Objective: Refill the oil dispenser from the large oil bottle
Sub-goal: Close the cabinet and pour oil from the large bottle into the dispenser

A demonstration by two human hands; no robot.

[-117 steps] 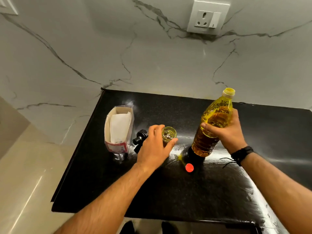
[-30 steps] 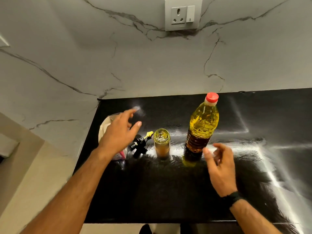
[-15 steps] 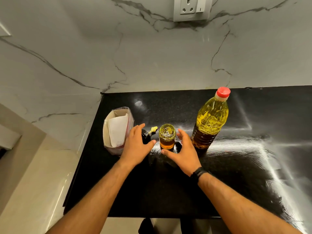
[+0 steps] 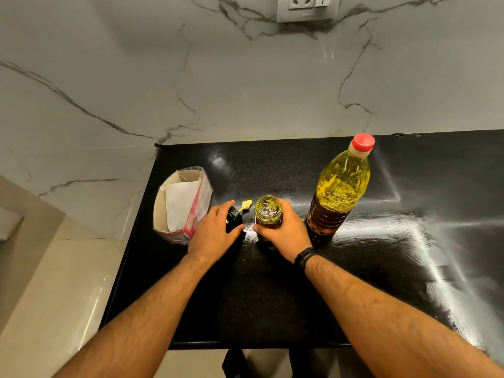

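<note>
Both hands have closed in since half a second ago: the right hand (image 4: 283,230), which was only reaching toward the oil dispenser (image 4: 268,212), now wraps its fingers and thumb around the jar's lower body, and the left hand (image 4: 215,232) has settled onto the black dispenser cap (image 4: 234,219) just to the jar's left. That hand's fingers curl over the cap, with the thumb reaching toward the jar; a pale yellow spout (image 4: 246,206) pokes out from the cap's far side.

The dispenser is a small clear jar, standing upright and uncovered near the middle of the black countertop (image 4: 272,301), with golden oil visible through its open mouth. Just right of it, close to the right hand, stands the large oil bottle (image 4: 339,192), upright, filled with yellow oil and closed with a red lid (image 4: 362,143). A dark band (image 4: 306,256) sits on the right wrist.

To the left of the hands lies an open cardboard box (image 4: 181,208) with white paper inside, near the counter's left edge. A white marble wall (image 4: 191,85) with grey veins rises behind the counter, and a wall socket (image 4: 306,8) is at the top of the view.
</note>
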